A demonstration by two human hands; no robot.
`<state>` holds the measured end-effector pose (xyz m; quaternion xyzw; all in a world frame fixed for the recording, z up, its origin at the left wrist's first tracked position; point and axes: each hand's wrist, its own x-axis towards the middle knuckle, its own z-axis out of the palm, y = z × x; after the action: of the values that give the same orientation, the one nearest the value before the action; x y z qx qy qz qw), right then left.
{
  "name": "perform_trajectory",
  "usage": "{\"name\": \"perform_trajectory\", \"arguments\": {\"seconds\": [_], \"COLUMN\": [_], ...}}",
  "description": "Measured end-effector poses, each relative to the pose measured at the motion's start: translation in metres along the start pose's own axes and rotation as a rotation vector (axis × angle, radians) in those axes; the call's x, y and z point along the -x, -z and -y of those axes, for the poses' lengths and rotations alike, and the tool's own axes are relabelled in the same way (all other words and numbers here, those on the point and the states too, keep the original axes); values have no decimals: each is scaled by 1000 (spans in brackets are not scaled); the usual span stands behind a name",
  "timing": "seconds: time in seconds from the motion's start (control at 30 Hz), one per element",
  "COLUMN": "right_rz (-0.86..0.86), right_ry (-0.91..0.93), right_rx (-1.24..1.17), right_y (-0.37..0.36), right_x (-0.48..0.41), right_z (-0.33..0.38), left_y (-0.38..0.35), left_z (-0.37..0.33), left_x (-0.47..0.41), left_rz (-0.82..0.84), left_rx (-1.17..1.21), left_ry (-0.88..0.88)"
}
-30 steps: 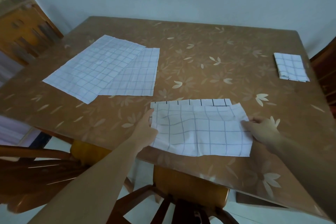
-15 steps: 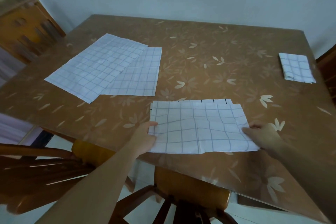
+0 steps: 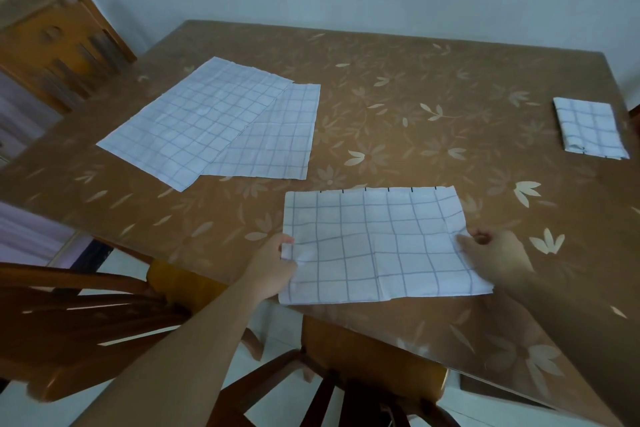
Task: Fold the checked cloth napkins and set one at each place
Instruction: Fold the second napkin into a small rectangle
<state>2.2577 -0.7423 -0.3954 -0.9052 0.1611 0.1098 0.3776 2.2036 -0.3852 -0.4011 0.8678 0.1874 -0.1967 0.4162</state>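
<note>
A white checked napkin [image 3: 377, 246], folded once, lies flat at the near edge of the brown flowered table [image 3: 398, 121]. My left hand [image 3: 273, 265] pinches its left edge between thumb and fingers. My right hand [image 3: 495, 258] grips its right edge, where the cloth puckers a little. Two unfolded checked napkins [image 3: 207, 125] lie overlapping at the far left of the table. A small folded checked napkin [image 3: 588, 128] sits at the far right edge.
A wooden chair [image 3: 346, 367] is tucked under the table's near edge below the napkin. Another wooden chair [image 3: 69, 315] stands at the lower left. A wooden cabinet [image 3: 52, 38] fills the upper left corner. A pale wall runs behind the table.
The napkin's upper layer has been drawn toward the near edge and laid flat, its far edge lining up. Both hands slid down along the side edges and keep their hold.
</note>
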Motion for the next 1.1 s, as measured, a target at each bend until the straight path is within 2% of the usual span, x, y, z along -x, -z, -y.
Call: {"name": "perform_trajectory", "arguments": {"seconds": [0.27, 0.37, 0.47, 0.6, 0.73, 0.8, 0.9, 0.93, 1.03, 1.1], "right_rz": [-10, -44, -60, -82, -78, -91, -84, -81, -95, -154], "right_ry": [31, 28, 18, -11, -4, 11, -3, -4, 22, 171], "right_rx": [2, 13, 11, 9, 37, 50, 51, 45, 106, 313], "right_y": [-11, -16, -19, -22, -22, -24, -27, -27, -29, -34], "right_x": [-4, -6, -8, -12, -14, -15, -16, -15, -8, 1], "right_z": [7, 7, 8, 7, 7, 5, 5, 7, 13, 14], "left_y": [4, 5, 5, 4, 5, 4, -3, -9, -40, -67], "left_z": [0, -3, -5, -2, 4, 3, 3, -2, -26, -38], "left_x": [1, 1, 1, 1, -2, -1, 1, 2, 3, 1], "left_rz": [-128, -174, -115, 6, -74, -173, -374, -387, -193, -72], "left_rx": [-40, 13, 139, 107, 36, -72, -574, -669, -717, -743], "left_ry": [7, -7, 9, -13, -38, -48, -196, -278, -490, -508]}}
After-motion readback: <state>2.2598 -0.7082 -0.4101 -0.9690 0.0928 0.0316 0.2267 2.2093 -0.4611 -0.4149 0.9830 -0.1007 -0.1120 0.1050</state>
